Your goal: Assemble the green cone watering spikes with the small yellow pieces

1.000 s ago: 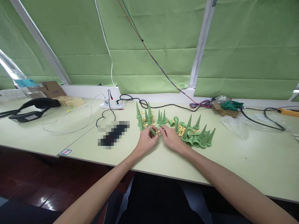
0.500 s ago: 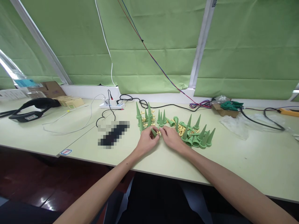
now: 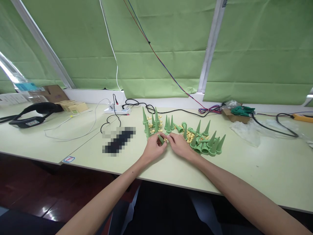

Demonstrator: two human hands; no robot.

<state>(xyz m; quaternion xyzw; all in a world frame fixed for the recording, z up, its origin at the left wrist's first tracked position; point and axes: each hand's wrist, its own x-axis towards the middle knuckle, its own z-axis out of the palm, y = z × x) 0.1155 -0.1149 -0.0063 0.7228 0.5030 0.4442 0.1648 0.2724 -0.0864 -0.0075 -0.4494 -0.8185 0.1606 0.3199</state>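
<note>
My left hand is closed around a green plastic spike, which lies tilted in its fingers. At the wide end of that spike shows a small yellow plastic piece. The fingertips of my right hand are pinched together at this yellow piece, close to my left thumb. Just beyond both hands stand a few upright green spikes. Behind my left hand is a group of spikes with yellow pieces sticking out of them. Loose yellow pieces lie heaped beyond my right hand.
More green spikes, standing and lying, surround the yellow heap. A blurred dark object lies on the left. Farther back are a power strip, cables, a small cardboard box and clear plastic bags. A black headset sits far left.
Both hands stay in nearly the same place. The fingers shift slightly at the spike's wide end, and the yellow piece there shows a little more clearly.
</note>
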